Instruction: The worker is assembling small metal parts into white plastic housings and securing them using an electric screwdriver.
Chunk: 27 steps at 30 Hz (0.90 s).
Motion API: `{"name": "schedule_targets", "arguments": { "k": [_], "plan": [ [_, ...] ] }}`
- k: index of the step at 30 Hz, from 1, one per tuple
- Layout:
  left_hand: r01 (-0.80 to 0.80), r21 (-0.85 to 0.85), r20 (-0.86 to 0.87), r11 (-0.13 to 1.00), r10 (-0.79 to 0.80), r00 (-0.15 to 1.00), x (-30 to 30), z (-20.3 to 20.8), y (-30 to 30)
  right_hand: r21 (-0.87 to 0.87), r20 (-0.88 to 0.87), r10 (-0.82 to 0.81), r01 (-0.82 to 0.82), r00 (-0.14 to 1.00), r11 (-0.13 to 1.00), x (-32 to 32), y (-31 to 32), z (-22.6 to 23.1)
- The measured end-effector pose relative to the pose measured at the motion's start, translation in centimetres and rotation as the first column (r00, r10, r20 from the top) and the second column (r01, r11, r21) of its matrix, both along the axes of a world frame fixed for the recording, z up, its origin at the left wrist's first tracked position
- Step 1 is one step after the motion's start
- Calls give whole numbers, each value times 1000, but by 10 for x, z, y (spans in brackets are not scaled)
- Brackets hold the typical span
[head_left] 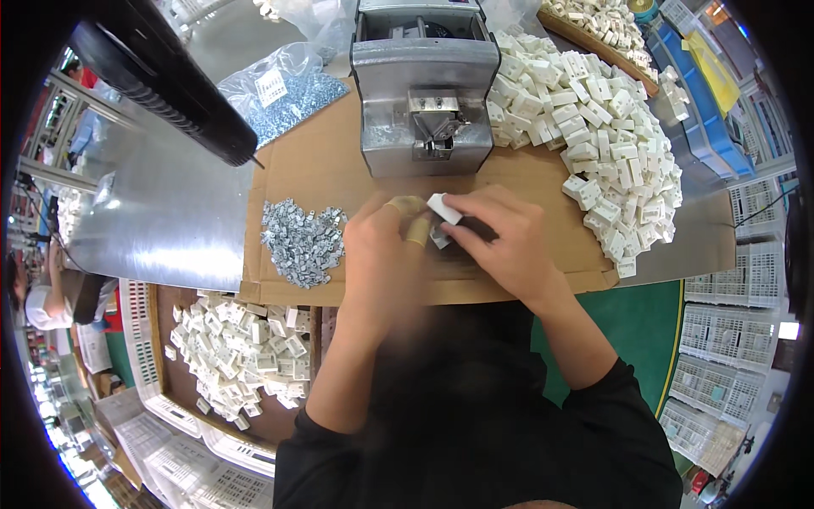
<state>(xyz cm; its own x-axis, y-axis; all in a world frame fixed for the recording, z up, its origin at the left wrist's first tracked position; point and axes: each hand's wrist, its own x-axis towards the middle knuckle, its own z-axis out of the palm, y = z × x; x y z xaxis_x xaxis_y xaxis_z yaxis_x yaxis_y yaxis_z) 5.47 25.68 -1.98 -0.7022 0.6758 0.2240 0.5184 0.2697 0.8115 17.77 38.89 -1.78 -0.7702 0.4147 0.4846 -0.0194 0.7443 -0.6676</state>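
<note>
Head view: over a cardboard sheet (309, 161) on a steel bench (178, 195), forearms converging, the right hand (509, 233) pinches a white block (443, 209) between thumb and fingertips; the blurred left hand (379, 242) curls beside it, its hold impossible to tell. Metal pieces (303, 242) lie left, white parts (627, 170) right; beyond stand a grey machine (428, 72) and, across the room, white crates (733, 327).

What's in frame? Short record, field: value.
Right hand: pinching a white block
Left hand: covered fingertips close to that block; grip unclear
Machine: grey metal, beyond the hands
Metal bits: heaped on cardboard, left
White pile: right
Black tool: upper left, thin tip
</note>
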Motion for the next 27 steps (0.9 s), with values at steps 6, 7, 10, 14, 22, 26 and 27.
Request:
{"name": "schedule_targets", "arguments": {
  "k": [6,7,10,14,22,26,27],
  "plan": [
    [154,-270,-96,950,-185,978,-25,25,-15,381,5,166,-156,986,911,-8,-2,2],
    [152,-265,-95,952,-183,979,-29,29,-20,386,8,168,-158,986,909,-7,2,9],
    [177,-274,-126,945,-217,968,-29,34,-29,397,112,263,-286,958,872,1,25,44],
    [159,-154,-145,975,-182,973,-7,21,-16,-106,-610,35,-125,792,987,-67,16,88],
    [170,-154,-296,973,-210,932,-7,9,-10,-344,-547,116,-349,829,872,-84,51,109],
    [188,-35,-243,981,-191,951,-7,7,-3,-465,-605,21,-374,796,803,-109,60,76],
    [177,-35,-257,984,-180,950,-8,2,-3,-404,-638,31,-369,769,837,-118,56,73]
  ]
}}
